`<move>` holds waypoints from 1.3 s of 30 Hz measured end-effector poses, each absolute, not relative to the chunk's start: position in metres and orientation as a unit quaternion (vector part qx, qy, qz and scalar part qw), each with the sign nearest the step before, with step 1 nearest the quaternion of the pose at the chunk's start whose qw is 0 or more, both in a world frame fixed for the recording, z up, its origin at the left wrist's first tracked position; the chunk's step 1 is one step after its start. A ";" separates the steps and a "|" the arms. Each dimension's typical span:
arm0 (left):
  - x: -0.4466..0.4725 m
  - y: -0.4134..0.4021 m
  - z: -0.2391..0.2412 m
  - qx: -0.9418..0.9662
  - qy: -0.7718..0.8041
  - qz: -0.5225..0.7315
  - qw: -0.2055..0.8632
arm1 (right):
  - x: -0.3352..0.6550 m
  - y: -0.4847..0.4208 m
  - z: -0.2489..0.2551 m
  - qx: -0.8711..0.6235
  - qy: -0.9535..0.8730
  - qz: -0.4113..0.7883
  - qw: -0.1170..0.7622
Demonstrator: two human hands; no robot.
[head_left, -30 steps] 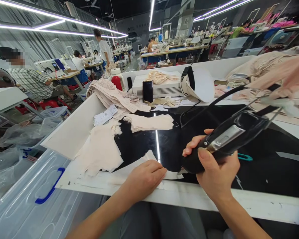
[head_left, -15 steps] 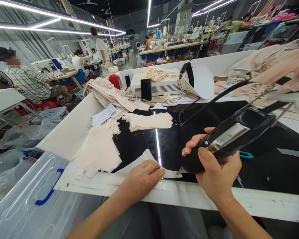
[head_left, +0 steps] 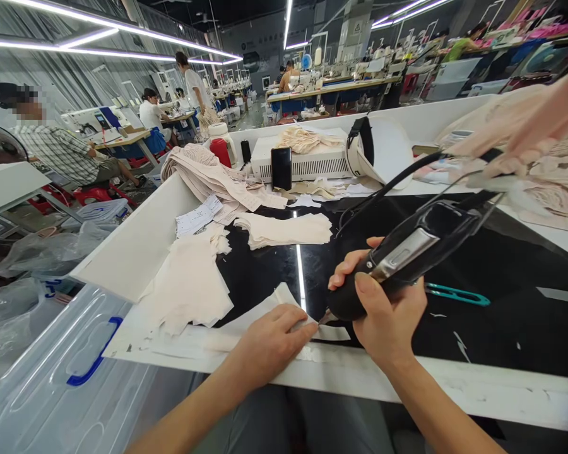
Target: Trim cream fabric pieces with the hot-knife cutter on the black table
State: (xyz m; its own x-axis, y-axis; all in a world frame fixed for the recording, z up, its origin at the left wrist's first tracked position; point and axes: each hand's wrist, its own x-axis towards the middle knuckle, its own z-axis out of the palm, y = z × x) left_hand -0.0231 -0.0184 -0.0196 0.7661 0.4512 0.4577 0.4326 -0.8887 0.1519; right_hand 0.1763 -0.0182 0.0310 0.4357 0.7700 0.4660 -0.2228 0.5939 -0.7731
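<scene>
My left hand (head_left: pixel 277 331), its fingers bent and close together, presses a pale cloth piece (head_left: pixel 246 316) onto the black worktop near the front edge. My right hand (head_left: pixel 388 309) is wrapped round a black corded electric cutter (head_left: pixel 402 252) with a silver plate on its side. The cutter's small metal tip (head_left: pixel 325 317) points down-left, close beside my left fingertips at the cloth. A narrow end of the cloth (head_left: pixel 331 332) shows to the right of the tip. Whatever lies under my left palm is hidden.
Stacked cream cloth pieces (head_left: pixel 189 287) and another stack (head_left: pixel 286 228) lie left and behind. A teal slotted tool (head_left: pixel 459 294) sits to the right. Farther back are a phone (head_left: pixel 281 169) and a white visor (head_left: pixel 388 154). A blurred hand-like shape (head_left: pixel 530 135) crosses the upper right.
My right hand has drawn the cutter left, bringing its tip up to my left fingers. The teal tool shows more fully. My left hand stays almost still.
</scene>
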 end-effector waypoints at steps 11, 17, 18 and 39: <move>-0.031 -0.018 -0.026 0.937 0.260 0.230 0.037 | 0.172 -0.010 0.034 -0.307 -0.426 0.316 0.791; -0.029 -0.018 -0.026 0.936 0.260 0.233 0.041 | 0.171 -0.010 0.033 -0.318 -0.428 0.320 0.783; -0.029 -0.017 -0.026 0.936 0.259 0.236 0.042 | 0.171 -0.009 0.034 -0.321 -0.426 0.320 0.783; -0.036 -0.010 -0.011 0.912 0.289 0.264 0.124 | 0.180 -0.006 0.035 -0.359 -0.435 0.305 0.768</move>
State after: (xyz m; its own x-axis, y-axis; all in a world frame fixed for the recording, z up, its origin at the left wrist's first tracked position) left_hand -0.0365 -0.0098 -0.0107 0.6933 0.5920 0.4109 0.4612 -0.8026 0.3782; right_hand 0.1796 -0.0060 0.0346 0.4364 0.7798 0.4489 -0.1559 0.5569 -0.8158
